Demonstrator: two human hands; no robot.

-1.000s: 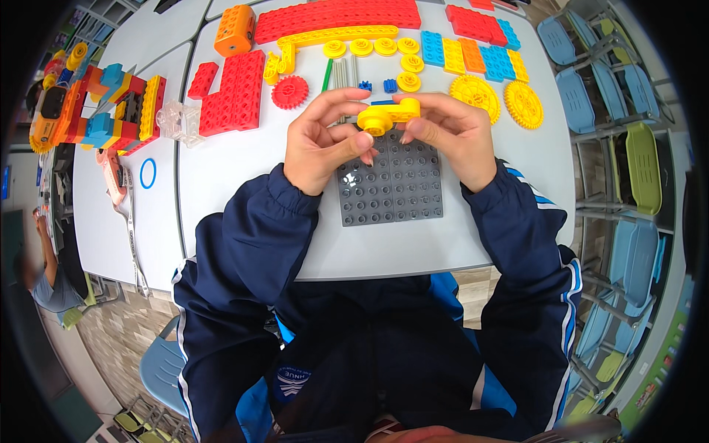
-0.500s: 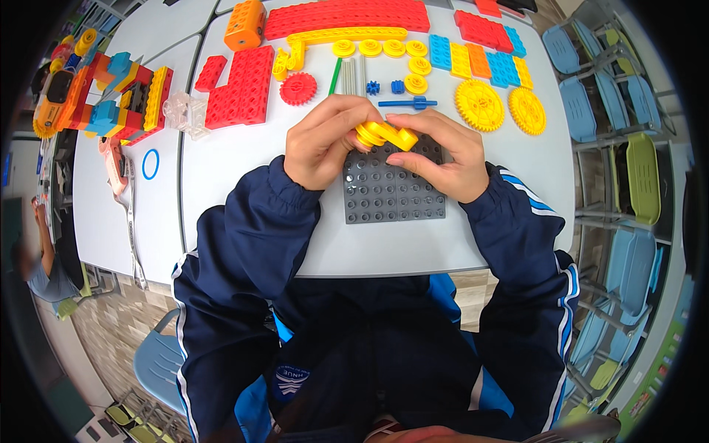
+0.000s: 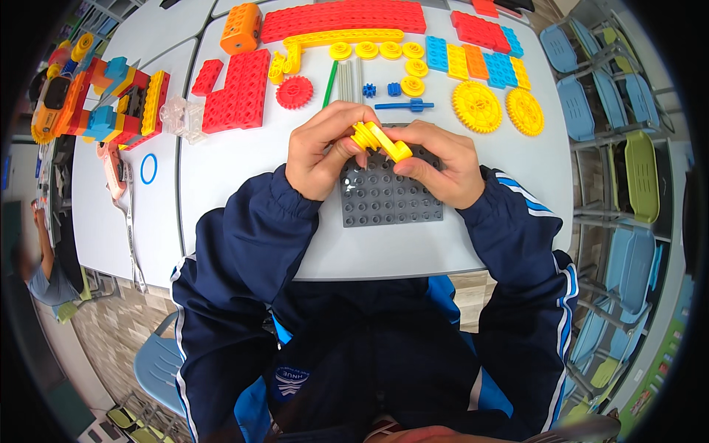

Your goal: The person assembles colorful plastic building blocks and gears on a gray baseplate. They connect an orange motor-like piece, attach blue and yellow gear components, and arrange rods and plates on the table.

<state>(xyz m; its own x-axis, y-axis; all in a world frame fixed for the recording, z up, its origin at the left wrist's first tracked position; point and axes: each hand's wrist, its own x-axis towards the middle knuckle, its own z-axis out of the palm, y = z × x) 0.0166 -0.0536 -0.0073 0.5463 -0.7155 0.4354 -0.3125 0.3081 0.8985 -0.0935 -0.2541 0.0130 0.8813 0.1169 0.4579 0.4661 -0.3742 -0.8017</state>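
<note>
Over the dark grey studded baseplate (image 3: 391,201), both hands meet around small yellow building pieces. My left hand (image 3: 316,156) is closed, its thumb and fingers pinching a yellow grooved piece (image 3: 361,137) that looks like a small pulley wheel. Against that piece lies a yellow crank-shaped part (image 3: 388,143), slanting down toward the right. My right hand (image 3: 447,164) grips its lower end between thumb and fingers. Whether the two pieces are joined I cannot tell. Just beyond the hands lie a blue axle (image 3: 405,105), two small blue gears (image 3: 370,90) and grey rods (image 3: 346,80).
A red gear (image 3: 295,92), red blocks (image 3: 235,92), yellow wheels (image 3: 390,50) and large yellow gears (image 3: 476,105) cover the far table. A built block model (image 3: 111,100) stands left, near a blue ring (image 3: 149,169) and a lanyard (image 3: 131,221). Stacked chairs (image 3: 628,258) line the right.
The yellow crank-shaped part has tipped to a steeper slant, its right end now lower and nearer me. My hands have shifted slightly around it, and the whole view has moved a little.
</note>
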